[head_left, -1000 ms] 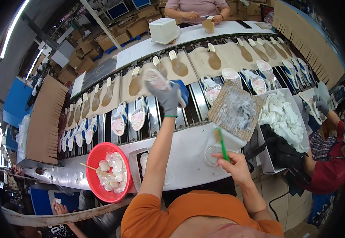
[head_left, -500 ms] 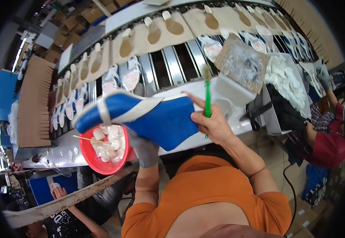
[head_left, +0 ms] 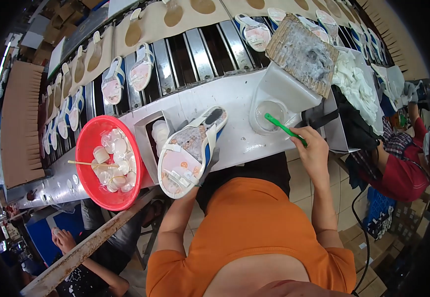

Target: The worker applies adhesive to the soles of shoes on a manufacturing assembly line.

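Over the bench's near edge, a white and blue sandal is held with its bottom facing up, the pinkish underside showing. My left hand, in a grey glove, is closed on it from behind; the sandal hides most of the fingers. My right hand grips a green-handled brush by its end. The brush head dips toward a small round clear container on the bench, and its bristles cannot be made out there.
A red basin with white round pieces and a stick stands left. Behind the bench, sandals lie along a roller conveyor. A glue-smeared board leans over a white bin beside white cloths. Co-workers sit left and right.
The sandal has turned from its blue side to its underside and come lower. My right hand has left the sandal and moved right, bringing the brush down to the container.
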`<state>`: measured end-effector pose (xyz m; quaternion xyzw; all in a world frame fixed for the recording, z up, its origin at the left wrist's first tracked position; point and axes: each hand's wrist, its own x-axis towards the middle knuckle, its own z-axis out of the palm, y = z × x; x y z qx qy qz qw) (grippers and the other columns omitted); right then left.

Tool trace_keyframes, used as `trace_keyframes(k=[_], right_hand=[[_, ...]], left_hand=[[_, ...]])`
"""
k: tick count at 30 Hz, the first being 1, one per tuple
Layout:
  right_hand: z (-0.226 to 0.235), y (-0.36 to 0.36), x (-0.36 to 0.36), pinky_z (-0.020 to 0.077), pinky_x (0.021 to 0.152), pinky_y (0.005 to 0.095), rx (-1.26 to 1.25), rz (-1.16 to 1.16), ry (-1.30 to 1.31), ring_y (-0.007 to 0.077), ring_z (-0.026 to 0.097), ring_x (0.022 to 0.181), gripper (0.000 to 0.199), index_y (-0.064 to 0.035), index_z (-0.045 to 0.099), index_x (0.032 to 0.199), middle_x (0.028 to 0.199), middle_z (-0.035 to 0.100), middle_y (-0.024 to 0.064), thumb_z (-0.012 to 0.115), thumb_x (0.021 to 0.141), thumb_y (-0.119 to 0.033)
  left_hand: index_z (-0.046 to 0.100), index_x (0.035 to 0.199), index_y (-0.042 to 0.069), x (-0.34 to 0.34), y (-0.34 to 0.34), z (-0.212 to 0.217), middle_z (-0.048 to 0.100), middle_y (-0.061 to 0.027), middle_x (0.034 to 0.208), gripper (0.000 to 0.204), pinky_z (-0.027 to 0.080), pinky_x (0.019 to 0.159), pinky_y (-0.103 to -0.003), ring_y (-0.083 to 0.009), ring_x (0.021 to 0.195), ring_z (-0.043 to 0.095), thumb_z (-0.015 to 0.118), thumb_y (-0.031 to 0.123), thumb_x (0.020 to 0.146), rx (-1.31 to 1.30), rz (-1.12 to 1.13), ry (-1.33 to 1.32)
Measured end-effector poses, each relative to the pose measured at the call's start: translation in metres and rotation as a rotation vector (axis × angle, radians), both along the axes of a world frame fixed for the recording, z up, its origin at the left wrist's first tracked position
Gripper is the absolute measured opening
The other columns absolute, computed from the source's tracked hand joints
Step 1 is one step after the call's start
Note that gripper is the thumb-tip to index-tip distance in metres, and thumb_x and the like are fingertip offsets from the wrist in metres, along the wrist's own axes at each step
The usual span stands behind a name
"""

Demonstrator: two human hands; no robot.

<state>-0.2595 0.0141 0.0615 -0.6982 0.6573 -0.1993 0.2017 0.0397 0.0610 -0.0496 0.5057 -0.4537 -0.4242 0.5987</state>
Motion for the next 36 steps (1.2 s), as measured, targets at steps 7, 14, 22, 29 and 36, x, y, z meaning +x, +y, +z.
trace_keyframes(k=[7,14,22,29,36], right_hand=[[-0.004,-0.004,0.006,0.0490,0.070,0.0387,-0.066,0.106,0.208,0.0298,0.063,0.082,0.021,-0.0083,0.072,0.107,0.089,0.066,0.0073,0.069,0.087,-0.013],[-0.029,-0.004,-0.018,0.0450,0.061,0.0308,0.138,0.005,-0.330,0.0150,0.058,0.063,0.024,-0.0043,0.071,0.111,0.083,0.071,0.0050,0.068,0.088,-0.008],[-0.025,-0.010,0.010,0.0437,0.056,0.0195,0.429,-0.108,-0.975,0.0053,0.055,0.067,0.017,0.0016,0.071,0.105,0.085,0.072,0.0042,0.068,0.092,-0.008],[-0.009,0.006,0.050,0.0403,0.060,0.0211,0.436,0.145,-0.775,0.0050,0.055,0.070,0.015,-0.0022,0.075,0.100,0.088,0.071,0.0025,0.074,0.085,-0.004],[-0.018,0.011,0.069,0.0378,0.060,0.0239,0.222,0.186,-0.657,0.0070,0.049,0.066,0.010,0.0006,0.074,0.093,0.080,0.066,0.0023,0.075,0.085,-0.005]], left_hand=[[0.045,0.142,0.003,-0.002,-0.004,0.026,0.052,-0.0133,0.138,0.060,0.040,0.110,-0.039,-0.0251,0.126,0.051,0.066,0.028,0.092,0.159,-0.087,0.725],[0.042,0.144,0.005,-0.036,-0.004,0.016,0.049,-0.0135,0.141,0.061,0.038,0.111,-0.039,-0.0255,0.129,0.049,0.063,0.032,0.093,0.140,-0.162,1.018],[0.038,0.147,0.007,-0.045,0.008,0.009,0.045,-0.0137,0.145,0.064,0.037,0.113,-0.040,-0.0260,0.133,0.046,0.060,0.036,0.095,0.164,-0.216,1.132],[0.035,0.149,0.009,-0.052,0.015,0.001,0.042,-0.0139,0.148,0.066,0.036,0.115,-0.040,-0.0264,0.135,0.043,0.057,0.040,0.096,0.176,-0.243,1.199],[0.032,0.152,0.011,-0.055,0.014,-0.004,0.039,-0.0140,0.152,0.067,0.034,0.117,-0.041,-0.0268,0.138,0.041,0.054,0.044,0.098,0.180,-0.237,1.215]])
